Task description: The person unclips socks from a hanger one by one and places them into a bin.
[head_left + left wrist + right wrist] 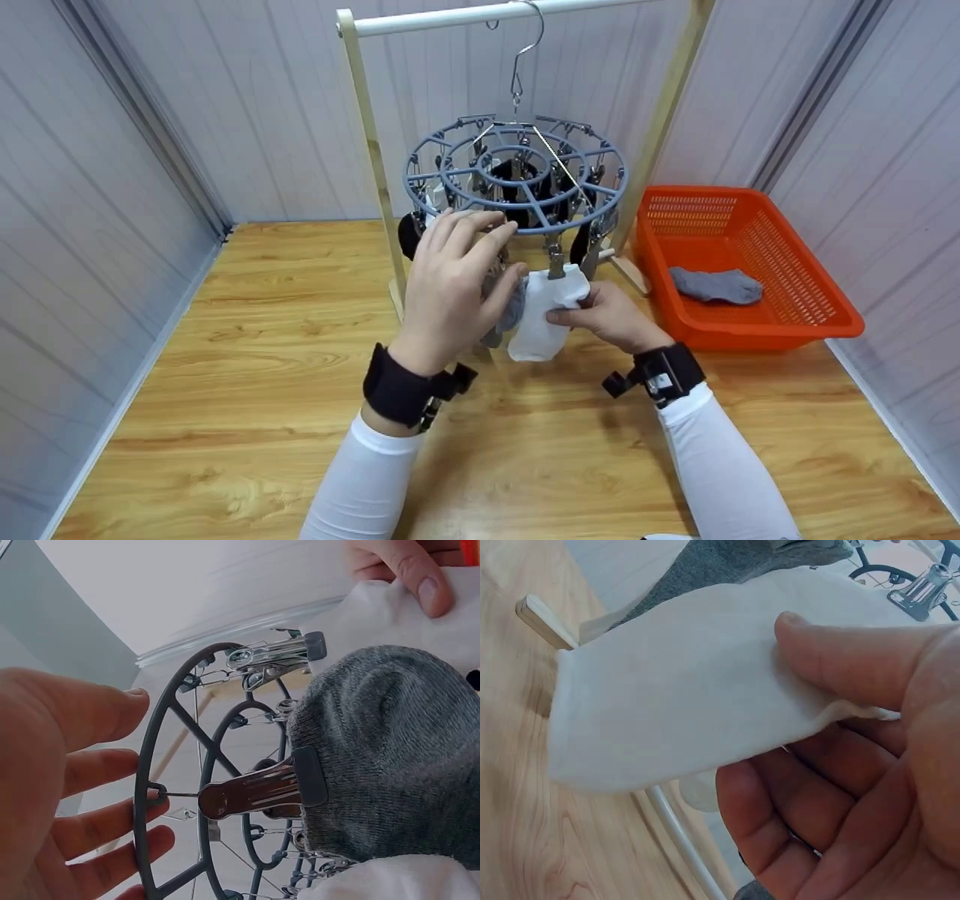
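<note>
My right hand (611, 315) pinches a white sock (536, 326) between thumb and fingers near its upper edge. A metal clip (555, 266) holds the sock's top, under the front of a round grey drying hanger (457, 201). My left hand (450, 289) is at the front left of the hanger, fingers spread and holding nothing. In the left wrist view its fingertips lie right at the outer ring (142, 787). Beside it a dark grey sock (382, 757) hangs from another clip (255, 791), partly hidden by the left hand in the head view.
The hanger's hook (531, 45) hangs over the white bar (450, 16) of a wooden stand (371, 150). Several dark socks hang around the ring. To the right, an orange basket (757, 331) on the wooden table (285, 322) contains a grey sock (716, 286).
</note>
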`<control>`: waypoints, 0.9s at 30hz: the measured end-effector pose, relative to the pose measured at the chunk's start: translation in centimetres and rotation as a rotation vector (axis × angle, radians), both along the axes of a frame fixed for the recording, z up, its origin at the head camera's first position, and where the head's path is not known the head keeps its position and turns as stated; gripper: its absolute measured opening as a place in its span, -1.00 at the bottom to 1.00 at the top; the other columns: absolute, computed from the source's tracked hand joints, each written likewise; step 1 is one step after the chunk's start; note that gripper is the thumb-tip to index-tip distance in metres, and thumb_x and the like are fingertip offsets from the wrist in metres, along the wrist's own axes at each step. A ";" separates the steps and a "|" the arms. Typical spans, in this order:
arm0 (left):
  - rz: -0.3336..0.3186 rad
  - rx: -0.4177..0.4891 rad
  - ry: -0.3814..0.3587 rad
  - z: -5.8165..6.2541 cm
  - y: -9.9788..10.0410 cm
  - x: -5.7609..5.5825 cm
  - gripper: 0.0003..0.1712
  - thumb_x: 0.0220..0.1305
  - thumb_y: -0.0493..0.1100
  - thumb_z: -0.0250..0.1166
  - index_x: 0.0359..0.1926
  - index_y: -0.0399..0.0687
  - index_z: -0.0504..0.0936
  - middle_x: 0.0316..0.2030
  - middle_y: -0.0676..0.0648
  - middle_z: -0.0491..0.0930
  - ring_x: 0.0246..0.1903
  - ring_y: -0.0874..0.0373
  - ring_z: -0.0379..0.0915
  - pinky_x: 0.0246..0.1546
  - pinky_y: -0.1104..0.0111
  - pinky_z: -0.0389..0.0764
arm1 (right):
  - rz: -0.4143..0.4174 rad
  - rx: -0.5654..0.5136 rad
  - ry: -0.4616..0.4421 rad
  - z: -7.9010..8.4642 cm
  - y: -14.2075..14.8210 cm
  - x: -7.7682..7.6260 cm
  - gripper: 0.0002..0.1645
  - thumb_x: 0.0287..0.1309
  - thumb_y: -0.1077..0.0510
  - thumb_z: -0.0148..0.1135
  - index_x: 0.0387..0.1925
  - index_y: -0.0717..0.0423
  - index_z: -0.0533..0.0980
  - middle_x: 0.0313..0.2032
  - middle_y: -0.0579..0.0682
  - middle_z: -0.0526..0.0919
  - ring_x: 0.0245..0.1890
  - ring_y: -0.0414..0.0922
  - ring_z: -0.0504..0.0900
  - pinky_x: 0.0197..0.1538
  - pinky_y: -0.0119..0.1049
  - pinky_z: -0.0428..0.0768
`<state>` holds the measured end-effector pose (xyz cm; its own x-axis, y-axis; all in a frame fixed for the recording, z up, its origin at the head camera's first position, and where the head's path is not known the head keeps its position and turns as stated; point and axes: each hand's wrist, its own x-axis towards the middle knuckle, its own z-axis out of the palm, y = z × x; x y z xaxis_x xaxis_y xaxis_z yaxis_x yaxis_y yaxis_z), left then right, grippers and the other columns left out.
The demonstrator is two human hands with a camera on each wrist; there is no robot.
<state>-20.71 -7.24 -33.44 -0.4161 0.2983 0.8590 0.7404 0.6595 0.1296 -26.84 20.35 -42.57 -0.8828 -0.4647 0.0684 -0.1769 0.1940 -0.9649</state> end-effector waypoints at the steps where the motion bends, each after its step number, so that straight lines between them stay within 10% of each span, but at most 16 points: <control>1: -0.004 0.006 0.007 0.0 0.0 0.0 -0.56 0.54 -0.06 0.45 0.28 -0.20 0.76 0.27 -0.22 0.69 0.33 -0.17 0.56 0.60 -0.03 0.33 | 0.005 -0.004 0.003 0.1 0.0 0.0 -0.53 0.33 0.30 0.52 0.21 0.46 0.69 0.12 0.14 0.83 0.10 -0.10 0.78 0.17 -0.23 0.75; 14: -0.067 0.123 0.206 0.2 1.1 0.4 -0.76 0.48 -0.21 0.45 0.07 -0.22 0.83 0.01 -0.15 0.79 0.09 -0.09 0.67 0.29 0.14 0.64 | 0.006 0.049 0.009 0.8 0.0 0.3 -0.55 0.33 0.28 0.54 0.18 0.43 0.71 0.09 0.16 0.83 0.06 -0.08 0.78 0.14 -0.23 0.77; 27: -0.085 0.032 0.010 -1.0 1.9 0.3 -0.70 0.57 -0.12 0.41 0.14 -0.24 0.80 0.01 -0.11 0.80 -0.01 0.04 0.77 0.04 0.27 0.79 | 0.013 0.062 0.068 1.1 -0.3 0.5 -0.64 0.34 0.26 0.55 0.06 0.42 0.76 -0.05 0.06 0.87 -0.06 -0.16 0.77 0.05 -0.32 0.75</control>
